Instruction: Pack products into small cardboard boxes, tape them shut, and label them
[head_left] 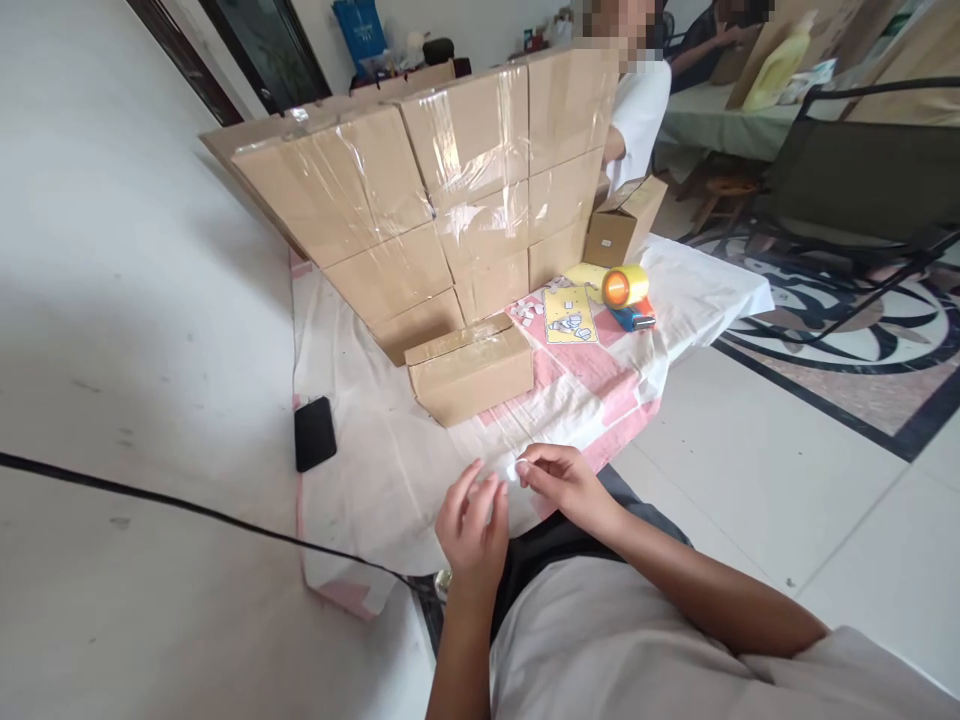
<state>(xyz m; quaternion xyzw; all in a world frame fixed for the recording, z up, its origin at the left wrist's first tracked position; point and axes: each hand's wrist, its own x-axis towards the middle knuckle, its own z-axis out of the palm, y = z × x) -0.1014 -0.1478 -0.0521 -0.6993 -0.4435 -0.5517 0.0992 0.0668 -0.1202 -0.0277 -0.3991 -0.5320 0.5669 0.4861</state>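
My right hand (564,484) pinches a small white piece (513,470) between thumb and fingertips, over the near edge of the cloth-covered table. Too little of the piece shows to tell its kind. Close beside it is my left hand (472,520), fingers spread and slightly bent, with nothing visible in them. Just beyond both hands lies a closed cardboard box (476,378). Behind that box rises a wall of taped cardboard boxes (480,140).
A black phone (315,434) lies at the left by the wall. Farther right are a yellow sheet (570,318), small white pieces (529,311), a yellow tape roll (625,287), a blue tape dispenser (630,318) and an open box (624,225). Another person (641,115) sits behind the stack.
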